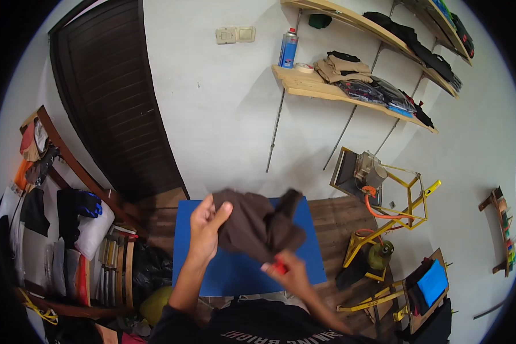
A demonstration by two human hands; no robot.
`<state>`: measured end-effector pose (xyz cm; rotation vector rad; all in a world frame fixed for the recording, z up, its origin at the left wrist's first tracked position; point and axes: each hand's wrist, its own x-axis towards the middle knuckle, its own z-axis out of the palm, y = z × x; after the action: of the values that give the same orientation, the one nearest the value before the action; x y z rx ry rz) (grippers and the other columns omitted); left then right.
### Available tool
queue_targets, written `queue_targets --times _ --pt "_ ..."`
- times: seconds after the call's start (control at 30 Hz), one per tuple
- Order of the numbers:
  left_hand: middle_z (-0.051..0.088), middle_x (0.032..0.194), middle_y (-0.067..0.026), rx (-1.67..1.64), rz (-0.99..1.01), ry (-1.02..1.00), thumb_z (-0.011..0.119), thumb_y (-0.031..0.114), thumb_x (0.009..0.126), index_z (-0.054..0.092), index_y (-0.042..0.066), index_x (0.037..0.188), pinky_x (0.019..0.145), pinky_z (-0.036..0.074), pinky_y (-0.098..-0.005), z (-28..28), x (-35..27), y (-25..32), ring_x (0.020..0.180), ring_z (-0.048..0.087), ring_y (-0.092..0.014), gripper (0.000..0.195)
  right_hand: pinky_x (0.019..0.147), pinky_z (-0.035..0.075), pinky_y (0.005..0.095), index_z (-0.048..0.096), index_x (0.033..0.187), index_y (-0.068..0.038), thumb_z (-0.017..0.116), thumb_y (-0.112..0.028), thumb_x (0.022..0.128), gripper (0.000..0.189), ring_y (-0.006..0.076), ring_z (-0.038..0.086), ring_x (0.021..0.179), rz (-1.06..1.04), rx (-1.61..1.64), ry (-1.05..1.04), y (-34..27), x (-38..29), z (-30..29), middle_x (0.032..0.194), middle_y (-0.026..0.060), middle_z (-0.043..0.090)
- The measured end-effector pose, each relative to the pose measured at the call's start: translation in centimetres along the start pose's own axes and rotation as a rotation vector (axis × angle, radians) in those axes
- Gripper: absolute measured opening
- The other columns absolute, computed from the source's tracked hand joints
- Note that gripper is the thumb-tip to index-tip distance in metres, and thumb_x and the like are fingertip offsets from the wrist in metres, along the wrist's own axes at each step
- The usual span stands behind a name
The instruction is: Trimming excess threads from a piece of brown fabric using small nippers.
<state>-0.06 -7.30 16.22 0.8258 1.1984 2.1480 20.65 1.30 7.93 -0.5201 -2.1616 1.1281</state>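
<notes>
My left hand (210, 223) pinches the upper left edge of a dark brown cloth piece (245, 221), thumb on top. The cloth hangs bunched above a blue tabletop (198, 266), and its right part is blurred. At the cloth's lower edge my right hand (290, 273) is closed around a small red-handled tool (279, 265). Fingers and blur hide most of that tool, so its exact kind cannot be made out. The cloth meets the right hand's fingertips.
On the left stands a wooden rack (75, 159) packed with cloth and bags. A yellow metal frame (413, 215) with an orange hose (376, 213) and a green gas cylinder (380, 254) is at right. Wall shelves (309, 88) hold a blue spray can (288, 49) and folded garments (342, 69).
</notes>
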Motion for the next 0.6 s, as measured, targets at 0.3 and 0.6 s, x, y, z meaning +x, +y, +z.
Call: queue_targets --times 0.3,0.6 --pt "0.064 0.092 -0.0007 -0.006 -0.403 -0.042 0.063 0.006 0.092 0.064 0.0 0.102 0.077 0.043 -0.0208 -3.3 -7.9 -5.3 0.085 0.057 -0.006 0.012 0.057 0.045 0.0269 0.064 0.096 -0.001 0.067 -0.027 0.091 0.026 0.0097 0.055 0.061 0.294 0.09 -0.237 3.7 -3.3 -0.9 0.066 0.0035 0.059" --pt "0.066 0.099 -0.0022 0.082 -0.381 -0.246 0.061 0.005 0.092 0.062 -0.002 0.113 0.077 0.045 -0.0204 -0.9 -7.9 -4.3 0.088 0.059 -0.006 0.022 0.052 0.047 0.0316 0.063 0.096 -0.004 0.074 -0.028 0.081 0.03 0.0236 0.062 0.054 -0.123 -0.204 -0.102 -3.2 2.7 -1.8 0.064 0.0124 0.059"
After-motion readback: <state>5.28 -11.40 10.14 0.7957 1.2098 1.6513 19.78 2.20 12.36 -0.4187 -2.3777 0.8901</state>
